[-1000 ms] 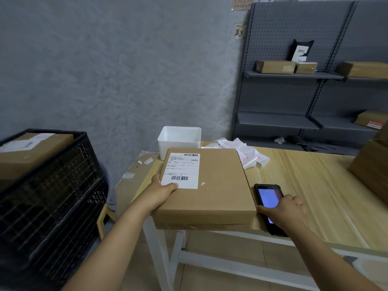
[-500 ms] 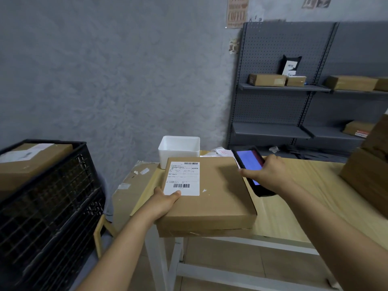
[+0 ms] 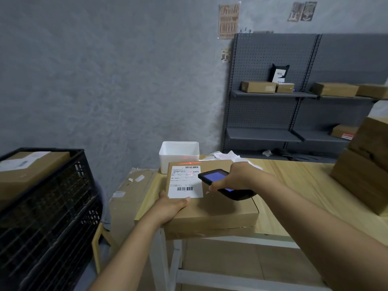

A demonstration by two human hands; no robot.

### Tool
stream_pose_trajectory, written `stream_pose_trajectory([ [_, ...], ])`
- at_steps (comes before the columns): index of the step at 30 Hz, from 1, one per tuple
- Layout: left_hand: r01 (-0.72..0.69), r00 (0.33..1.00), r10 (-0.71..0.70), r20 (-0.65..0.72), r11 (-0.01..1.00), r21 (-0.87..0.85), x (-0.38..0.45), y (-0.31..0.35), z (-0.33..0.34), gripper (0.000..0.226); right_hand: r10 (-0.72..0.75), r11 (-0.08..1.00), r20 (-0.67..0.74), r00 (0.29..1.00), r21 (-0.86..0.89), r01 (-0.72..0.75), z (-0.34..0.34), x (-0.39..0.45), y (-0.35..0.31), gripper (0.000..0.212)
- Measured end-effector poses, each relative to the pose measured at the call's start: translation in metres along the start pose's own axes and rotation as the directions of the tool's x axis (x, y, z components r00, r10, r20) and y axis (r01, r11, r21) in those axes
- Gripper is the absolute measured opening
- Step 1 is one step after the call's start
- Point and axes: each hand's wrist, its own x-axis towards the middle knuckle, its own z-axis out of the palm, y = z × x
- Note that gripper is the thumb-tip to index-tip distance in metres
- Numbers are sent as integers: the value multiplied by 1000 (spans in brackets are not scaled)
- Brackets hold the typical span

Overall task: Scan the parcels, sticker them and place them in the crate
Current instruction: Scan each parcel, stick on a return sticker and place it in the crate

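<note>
Your right hand (image 3: 237, 177) grips the black handheld scanner (image 3: 222, 182) just right of the white barcode label (image 3: 184, 181) on the flat brown cardboard parcel (image 3: 214, 198), whose near-left corner your left hand (image 3: 170, 206) grips.

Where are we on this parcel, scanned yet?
Done: one labelled box already sits in the black crate. In hand: the right hand aims the scanner at the flat parcel, red light on its label; the left hand steadies it. Left: stickering, crating it, then the boxes stacked at right.
</note>
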Motion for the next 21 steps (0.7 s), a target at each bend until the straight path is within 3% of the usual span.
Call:
stream_pose_trajectory([
  [8, -32, 999, 32, 6, 999, 15, 0, -2, 2, 97, 11, 1000, 11, 1000, -20, -11, -1, -10, -3, 61],
  [12, -42, 999, 42, 10, 999, 9, 0, -2, 2, 99, 1, 1000, 9, 1000, 1, -1, -2, -15, -2, 78],
  [17, -53, 998, 54, 28, 998, -29, -3, -4, 1, 97, 9, 999, 31, 999, 37, -10, -5, -18, -1, 57],
  [21, -46, 999, 47, 28, 999, -17, -4, -3, 1, 98, 24, 999, 21, 999, 31, -25, -6, -18, -1, 62],
])
